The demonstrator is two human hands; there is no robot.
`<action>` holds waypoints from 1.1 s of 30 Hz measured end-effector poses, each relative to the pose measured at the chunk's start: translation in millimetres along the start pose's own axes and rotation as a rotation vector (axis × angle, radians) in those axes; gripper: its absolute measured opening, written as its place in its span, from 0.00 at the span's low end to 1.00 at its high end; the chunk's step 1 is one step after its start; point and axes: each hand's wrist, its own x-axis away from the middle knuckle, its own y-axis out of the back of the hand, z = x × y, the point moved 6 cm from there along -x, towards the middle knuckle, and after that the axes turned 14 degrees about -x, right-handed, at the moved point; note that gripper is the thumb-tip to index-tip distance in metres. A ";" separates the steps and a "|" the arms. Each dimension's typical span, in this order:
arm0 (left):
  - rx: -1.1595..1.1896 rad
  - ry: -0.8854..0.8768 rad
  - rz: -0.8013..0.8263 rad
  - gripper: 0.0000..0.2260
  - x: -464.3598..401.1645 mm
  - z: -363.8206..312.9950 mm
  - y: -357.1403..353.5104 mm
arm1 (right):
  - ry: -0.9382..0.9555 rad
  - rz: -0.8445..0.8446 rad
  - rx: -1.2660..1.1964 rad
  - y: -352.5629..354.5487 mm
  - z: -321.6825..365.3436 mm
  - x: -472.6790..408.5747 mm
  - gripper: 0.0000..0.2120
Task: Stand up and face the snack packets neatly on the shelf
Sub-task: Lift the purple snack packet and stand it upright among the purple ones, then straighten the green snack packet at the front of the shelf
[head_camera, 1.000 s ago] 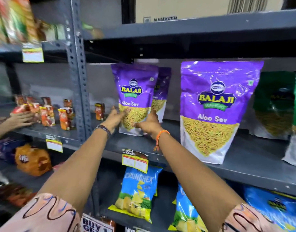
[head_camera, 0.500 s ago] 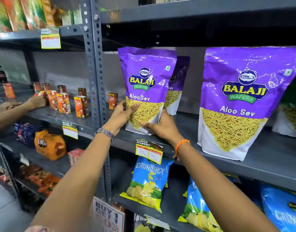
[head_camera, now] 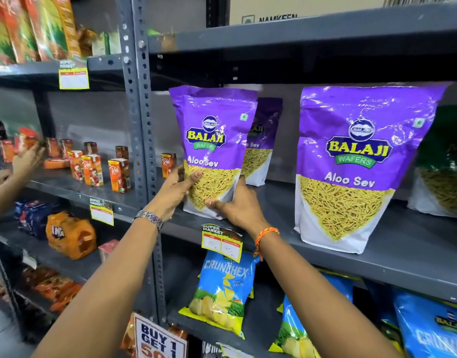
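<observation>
A purple Aloo Sev packet (head_camera: 213,140) stands upright near the front edge of the grey shelf (head_camera: 408,257), facing me. My left hand (head_camera: 174,193) grips its lower left side, thumb across the front. On its lower right corner rests my right hand (head_camera: 239,206), fingers wrapped round the base. A second purple packet (head_camera: 264,140) stands behind it, mostly hidden. To the right, a larger Aloo Sev packet (head_camera: 359,164) stands upright facing forward, untouched.
A dark green packet (head_camera: 444,161) stands at the far right. Blue Crunchex packets (head_camera: 223,290) lie on the shelf below. A grey upright post (head_camera: 138,112) divides the bays; small juice cartons (head_camera: 93,169) and another person's hand (head_camera: 28,158) are on the left.
My hands have closed round the base of the left packet, and it has come forward and a little up. The other person's hand on the left has lifted.
</observation>
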 end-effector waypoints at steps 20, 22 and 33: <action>0.289 -0.309 0.102 0.25 161.0 -173.8 -352.5 | 0.335 -0.970 -0.071 496.1 11.8 231.4 0.31; 0.098 -0.279 0.317 0.33 148.1 -181.9 -417.9 | 0.105 -0.843 -0.052 530.8 -19.6 219.6 0.35; -0.170 -0.274 0.643 0.25 109.7 -184.5 -529.9 | -0.216 -0.304 -0.138 547.9 -93.9 192.5 0.17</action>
